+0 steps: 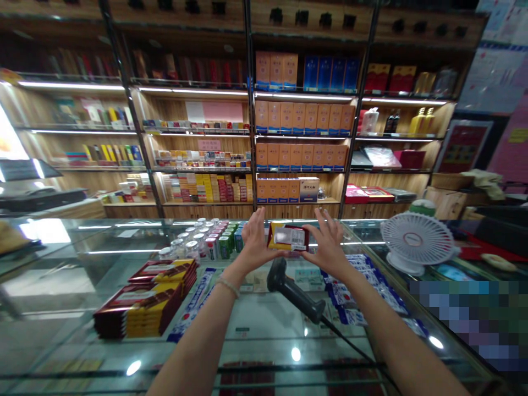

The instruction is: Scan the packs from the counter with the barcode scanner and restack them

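Between my two hands, a small red and yellow packet point(287, 237) is held up above the glass counter, a white barcode label facing me. My left hand point(254, 242) grips its left end with the thumb below and the other fingers raised. At the right end, my right hand point(328, 239) pinches it, fingers spread upward. Just below lies a black barcode scanner point(297, 294) with its cable running to the lower right. Stacks of red and yellow chocolate packets point(144, 302) sit at the left, beside blue and white sachets point(196, 302).
Small jars and cans point(210, 239) stand behind the sachets. More blue and white packets point(367, 286) lie right of the scanner. A white fan point(416, 239) stands at the right. Behind the glass counter point(264, 330) rise shelves of boxes point(303, 118).
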A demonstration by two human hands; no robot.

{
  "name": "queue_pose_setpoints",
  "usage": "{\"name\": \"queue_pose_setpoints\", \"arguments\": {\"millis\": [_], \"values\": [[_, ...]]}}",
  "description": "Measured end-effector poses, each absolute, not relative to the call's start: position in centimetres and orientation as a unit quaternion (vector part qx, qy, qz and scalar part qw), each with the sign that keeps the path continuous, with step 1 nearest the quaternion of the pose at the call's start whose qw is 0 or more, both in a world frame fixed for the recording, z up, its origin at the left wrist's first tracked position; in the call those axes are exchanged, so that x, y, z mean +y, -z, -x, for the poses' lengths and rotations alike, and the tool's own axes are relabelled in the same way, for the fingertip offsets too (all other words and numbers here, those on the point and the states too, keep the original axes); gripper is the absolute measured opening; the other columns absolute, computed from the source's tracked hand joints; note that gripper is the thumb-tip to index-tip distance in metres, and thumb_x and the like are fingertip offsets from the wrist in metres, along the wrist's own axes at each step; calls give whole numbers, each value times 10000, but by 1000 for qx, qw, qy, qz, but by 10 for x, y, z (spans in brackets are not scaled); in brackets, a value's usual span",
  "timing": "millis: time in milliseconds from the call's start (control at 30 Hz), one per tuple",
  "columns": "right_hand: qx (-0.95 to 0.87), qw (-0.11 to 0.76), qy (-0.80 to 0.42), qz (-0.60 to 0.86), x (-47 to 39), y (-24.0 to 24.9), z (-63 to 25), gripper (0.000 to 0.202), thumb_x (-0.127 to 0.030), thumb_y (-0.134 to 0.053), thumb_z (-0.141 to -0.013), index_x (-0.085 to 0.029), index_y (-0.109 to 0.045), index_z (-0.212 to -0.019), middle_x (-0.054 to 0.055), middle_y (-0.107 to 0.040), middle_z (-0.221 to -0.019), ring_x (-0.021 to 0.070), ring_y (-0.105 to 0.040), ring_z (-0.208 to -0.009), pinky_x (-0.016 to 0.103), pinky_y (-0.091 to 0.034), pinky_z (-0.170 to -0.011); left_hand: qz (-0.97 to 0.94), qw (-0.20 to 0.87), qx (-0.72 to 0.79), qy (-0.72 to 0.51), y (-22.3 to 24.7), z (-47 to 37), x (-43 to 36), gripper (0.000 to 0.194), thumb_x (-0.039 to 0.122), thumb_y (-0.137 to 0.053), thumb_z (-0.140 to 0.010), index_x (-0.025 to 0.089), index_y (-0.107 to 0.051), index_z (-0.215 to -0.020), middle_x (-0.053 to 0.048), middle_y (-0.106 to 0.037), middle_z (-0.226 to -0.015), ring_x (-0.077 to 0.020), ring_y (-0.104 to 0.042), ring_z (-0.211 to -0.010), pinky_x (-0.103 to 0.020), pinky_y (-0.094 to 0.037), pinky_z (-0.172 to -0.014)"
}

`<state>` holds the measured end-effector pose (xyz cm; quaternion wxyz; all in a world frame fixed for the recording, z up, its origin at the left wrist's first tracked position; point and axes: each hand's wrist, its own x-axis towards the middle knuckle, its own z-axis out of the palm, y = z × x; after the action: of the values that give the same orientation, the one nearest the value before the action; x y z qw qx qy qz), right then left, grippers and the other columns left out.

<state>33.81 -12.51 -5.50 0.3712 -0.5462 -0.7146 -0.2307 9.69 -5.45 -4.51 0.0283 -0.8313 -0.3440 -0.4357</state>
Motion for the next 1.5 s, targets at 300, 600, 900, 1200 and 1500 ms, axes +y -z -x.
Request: {"name": "queue_pose_setpoints", "arguments": {"millis": [300,600,900,1200,1500], "values": [[-712,348,267,548,-126,57,-336,521,-457,-725,-818,-222,-612,-1269,165,-206,-1702,352,-115,-1578,615,-74,-1218,837,195,-360,363,35,-95,-70,835,609,-837,-690,296,-564,-1414,-181,-260,-1669,-401,-227,-1543,-641,14,-1234],[-713,332,260,560,-127,48,-329,560,-486,-730,-820,-223,-594,-1295,178,-237,-1691,352,-171,-1564,620,-82,-1218,830,208,-370,362,23,-88,-72,688,578,-833,-696,317,-648,-1305,-172,-288,-1659,-407,-229,-1538,-668,15,-1215],[-712,273,225,606,-144,44,-294,811,-568,-652,-872,-199,-388,-1543,190,-266,-1680,347,-196,-1562,601,-149,-1216,804,199,-409,383,36,-53,-73,703,518,-873,-666,326,-646,-1303,-154,-292,-1651,-408,-240,-1526,-654,-54,-1225],[-700,188,92,683,-189,96,-247,745,-526,-662,-864,-142,-485,-1477,220,-328,-1646,404,-277,-1534,635,-303,-1167,778,186,-445,402,49,-35,-80,684,463,-888,-668,314,-646,-1290,-151,-295,-1642,-420,-250,-1513,-675,-105,-1221],[-713,193,112,665,-192,99,-240,312,-317,-631,-848,-167,-685,-1116,188,-537,-1519,372,-479,-1419,515,-460,-1077,774,164,-457,405,50,-31,-82,697,434,-895,-663,334,-642,-1305,-148,-296,-1644,-437,-263,-1508,-692,-124,-1213]]}}
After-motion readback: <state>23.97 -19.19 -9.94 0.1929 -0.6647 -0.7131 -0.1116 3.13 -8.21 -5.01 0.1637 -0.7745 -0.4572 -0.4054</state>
